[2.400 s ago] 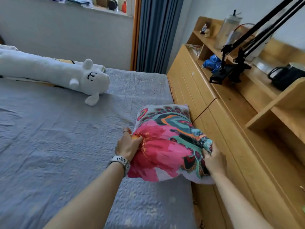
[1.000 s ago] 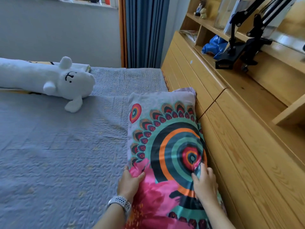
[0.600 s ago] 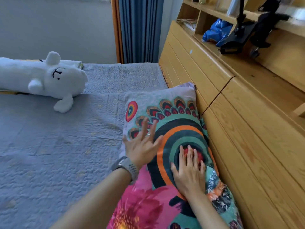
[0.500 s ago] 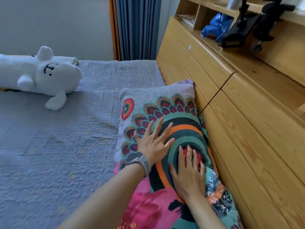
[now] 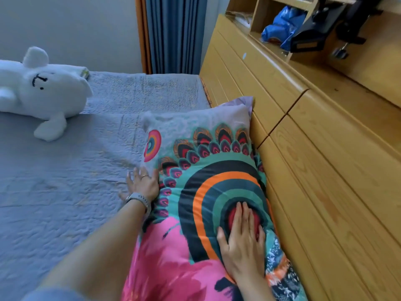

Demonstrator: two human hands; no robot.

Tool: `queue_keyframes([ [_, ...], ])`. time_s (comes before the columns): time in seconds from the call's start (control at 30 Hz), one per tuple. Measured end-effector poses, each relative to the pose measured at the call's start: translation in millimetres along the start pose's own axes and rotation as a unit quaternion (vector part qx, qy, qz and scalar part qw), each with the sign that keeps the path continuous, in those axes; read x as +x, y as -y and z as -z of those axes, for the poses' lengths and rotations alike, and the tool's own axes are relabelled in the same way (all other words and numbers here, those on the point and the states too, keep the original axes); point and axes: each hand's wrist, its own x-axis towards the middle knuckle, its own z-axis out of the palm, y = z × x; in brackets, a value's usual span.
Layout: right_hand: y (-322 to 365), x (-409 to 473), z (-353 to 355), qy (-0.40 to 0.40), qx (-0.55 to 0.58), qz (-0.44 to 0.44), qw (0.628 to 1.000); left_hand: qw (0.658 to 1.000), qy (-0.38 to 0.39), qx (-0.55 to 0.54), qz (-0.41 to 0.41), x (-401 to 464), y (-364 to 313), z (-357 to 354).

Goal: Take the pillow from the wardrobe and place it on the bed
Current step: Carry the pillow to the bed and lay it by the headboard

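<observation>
The patterned pillow [image 5: 208,181] lies flat on the bed [image 5: 65,181], its long right edge pressed against the wooden headboard unit [image 5: 314,170] and its far corner riding slightly up that wood. Taking the pillow as the landmark: the right hand [image 5: 243,242] rests on top of it, palm down over the red centre of the ringed pattern, fingers [image 5: 244,213] straight and close together, clamped on nothing. The left hand [image 5: 142,184] sits at the pillow's left edge, touching or nearly touching the cover, fingers spread flat on the grey quilt; its grip is likewise open and holds nothing. A watch [image 5: 138,199] is on that wrist.

Well to the left of the pillow and further up the bed lies a white plush toy [image 5: 39,92], clear of it. Beyond the pillow's far end hangs a blue curtain [image 5: 173,33]. To the right of the pillow and above it, on the shelving of the headboard unit, sit a blue bag [image 5: 280,27] and a black clamp mount [image 5: 319,31].

As for progress, the main job looks done: the pillow is on the bed, carried by neither hand. What seems left is only tidying, smoothing the cover or nudging the left edge square, then lifting both hands away. No wardrobe is in view.
</observation>
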Motion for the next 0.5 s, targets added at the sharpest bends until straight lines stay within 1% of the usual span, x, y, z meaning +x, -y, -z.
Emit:
queue_keyframes([
  [0.03,-0.3,1.4,1.7,0.005,-0.002,-0.007,1.000,1.000,-0.010,0.005,0.008,-12.6,3.6,5.6],
  [0.07,1.7,2.7,4.1,0.012,-0.005,-0.013,1.000,0.999,-0.041,-0.007,0.006,-29.9,6.1,6.9],
  [0.1,6.4,4.2,7.6,0.023,-0.014,-0.018,0.999,0.997,-0.076,-0.031,-0.013,-51.7,5.6,4.9],
  [0.13,11.2,5.6,12.7,0.035,-0.025,-0.019,0.999,0.992,-0.097,-0.057,-0.049,-78.7,2.1,-1.0],
  [0.17,16.0,8.2,20.5,0.044,-0.031,-0.020,0.998,0.990,-0.093,-0.061,-0.090,-108.3,-3.8,-11.9],
  [0.2,21.5,12.1,29.7,0.040,-0.023,-0.022,0.999,0.988,-0.074,-0.039,-0.126,-137.7,-10.8,-22.8],
  [0.23,28.8,19.5,40.6,0.022,-0.008,-0.017,1.000,0.987,-0.058,-0.005,-0.151,-162.5,-15.6,-31.2],
  [0.27,37.8,29.7,52.6,-0.020,0.014,0.001,1.000,0.986,-0.047,0.008,-0.161,-178.5,-18.3,-36.3],
  [0.3,48.0,43.0,64.1,-0.079,0.035,0.028,0.996,0.986,-0.034,-0.001,-0.162,-184.8,-20.3,-39.1],
  [0.33,57.6,57.8,73.5,-0.138,0.050,0.058,0.988,0.985,-0.043,-0.010,-0.169,-183.6,-20.1,-40.8],
  [0.37,65.3,72.2,78.2,-0.172,0.055,0.082,0.980,0.982,-0.058,-0.001,-0.177,-179.3,-19.4,-42.9],
  [0.4,70.5,84.6,78.0,-0.155,0.045,0.101,0.982,0.983,-0.051,0.009,-0.174,-175.3,-18.1,-44.0],
  [0.47,75.8,97.2,55.7,-0.038,-0.018,0.101,0.994,0.983,-0.053,0.024,-0.171,-164.1,-12.5,-55.2],
  [0.5,74.9,100.5,40.0,0.015,-0.051,0.093,0.994,0.983,-0.051,0.022,-0.177,-158.5,-7.8,-63.1],
])
